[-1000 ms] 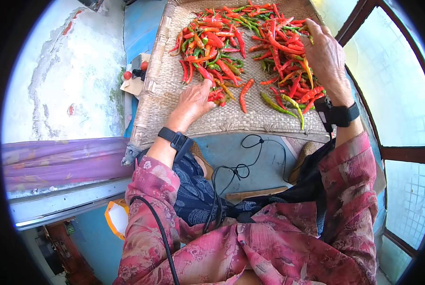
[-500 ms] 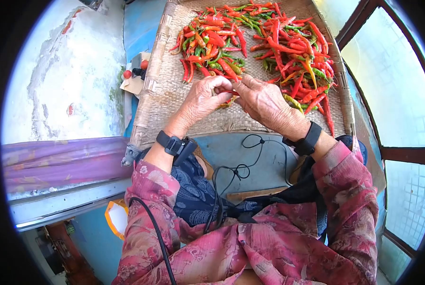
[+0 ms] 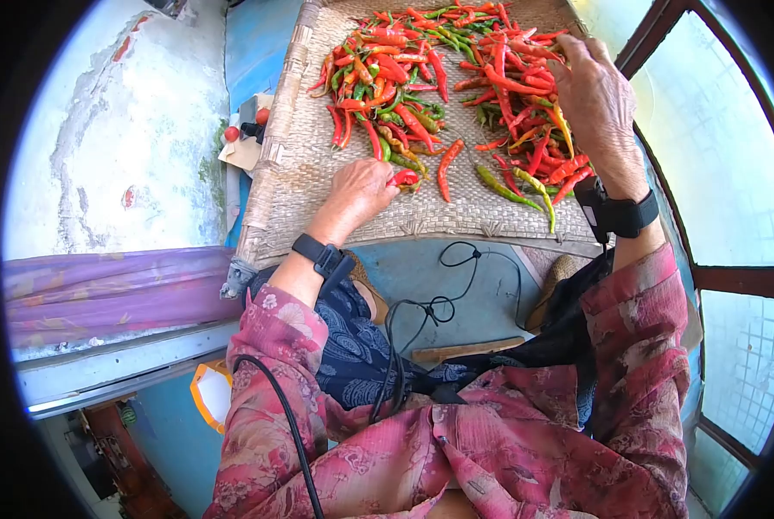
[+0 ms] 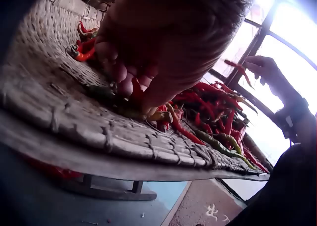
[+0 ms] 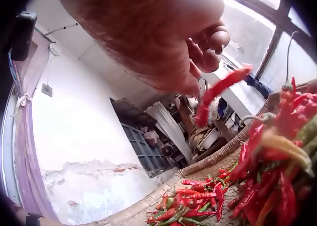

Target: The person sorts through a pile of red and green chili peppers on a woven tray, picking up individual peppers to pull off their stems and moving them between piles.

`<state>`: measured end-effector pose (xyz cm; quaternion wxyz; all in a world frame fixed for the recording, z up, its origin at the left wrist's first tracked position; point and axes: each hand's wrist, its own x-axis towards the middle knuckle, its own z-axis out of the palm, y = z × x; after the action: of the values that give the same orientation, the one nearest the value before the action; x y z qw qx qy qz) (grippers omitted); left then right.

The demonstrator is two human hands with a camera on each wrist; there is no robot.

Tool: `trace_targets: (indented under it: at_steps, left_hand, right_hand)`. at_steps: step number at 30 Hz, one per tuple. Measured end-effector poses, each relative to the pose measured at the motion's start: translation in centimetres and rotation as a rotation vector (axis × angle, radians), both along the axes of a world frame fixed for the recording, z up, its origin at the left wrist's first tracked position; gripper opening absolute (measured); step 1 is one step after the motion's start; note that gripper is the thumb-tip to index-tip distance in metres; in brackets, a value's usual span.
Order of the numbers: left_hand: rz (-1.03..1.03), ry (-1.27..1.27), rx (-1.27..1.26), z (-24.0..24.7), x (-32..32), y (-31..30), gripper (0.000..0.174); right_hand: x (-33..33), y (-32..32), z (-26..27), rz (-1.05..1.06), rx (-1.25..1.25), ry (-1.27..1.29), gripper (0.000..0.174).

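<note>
Red, green and orange chili peppers lie in two heaps on a woven tray. The left hand is low over the tray's near part, below the left heap. In the left wrist view its fingers curl toward the thumb around a red chili pepper. Over the far side of the right heap is the right hand. A single red chili pepper is in the air just off its fingertips in the right wrist view; the left wrist view shows that chili pepper beside the parted fingers.
A lone red chili pepper lies between the heaps, with green ones to its right. Framed windows stand close on the right, a peeling wall on the left. A black cable hangs below the tray.
Half a second ago both hands were together over the tray's near middle with a red chili pepper. The right hand has moved up and right over its heap; the left has lowered slightly left.
</note>
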<state>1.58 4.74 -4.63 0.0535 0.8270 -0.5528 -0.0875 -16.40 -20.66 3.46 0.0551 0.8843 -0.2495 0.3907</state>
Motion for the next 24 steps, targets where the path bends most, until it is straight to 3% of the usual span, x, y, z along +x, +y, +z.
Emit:
trace_targets:
  at_steps: [2,4,6,7,9,11,13,17,19,21,23,24]
  left_hand:
    - [-0.006,0.046,-0.074,0.0,0.3,0.1,0.023]
    - [-0.016,0.092,-0.144,0.9,0.0,-0.2,0.021]
    - [0.047,0.386,-0.320,2.6,-0.9,-1.0,0.015]
    - [0.043,0.388,-0.315,2.7,-1.2,-1.4,0.015]
    - [-0.040,0.403,-0.603,2.8,-1.9,-2.0,0.019]
    - [-0.074,0.384,-0.627,3.1,-2.4,-2.4,0.019]
    - [-0.137,0.338,-0.678,3.3,-2.5,-2.4,0.019]
    - [0.192,0.276,-0.558,1.9,1.2,-1.9,0.023]
    - [0.251,0.257,-0.484,1.0,2.6,-1.5,0.023]
    - [0.319,0.179,-0.281,0.5,2.8,-1.5,0.029]
    - [0.288,0.106,-0.262,-0.7,2.3,-1.8,0.033]
    - [0.248,0.030,-0.244,-1.0,1.9,-1.7,0.033]
  right_hand:
    - [-0.3,0.2,0.2,-0.018,-0.025,-0.048,0.024]
    - [0.1,1.5,-0.2,0.188,0.100,-0.035,0.021]
    - [1.3,2.7,-3.4,0.545,0.294,-0.030,0.023]
    - [1.6,4.4,-4.6,0.598,0.371,-0.002,0.026]
    - [1.7,7.4,-5.3,0.692,0.416,0.101,0.027]
    - [1.7,8.9,-5.1,0.717,0.520,0.186,0.022]
    - [2.2,9.1,-5.8,0.692,0.491,0.196,0.019]
    - [2.6,6.4,-5.2,0.604,0.347,0.098,0.015]
    - [2.2,3.9,-3.2,0.509,0.287,0.066,0.018]
    - [1.3,2.0,-1.2,0.272,0.354,0.070,0.022]
    - [0.3,-0.1,-0.2,0.065,0.280,0.081,0.024]
    - [0.1,-0.7,0.0,0.028,0.120,0.032,0.029]
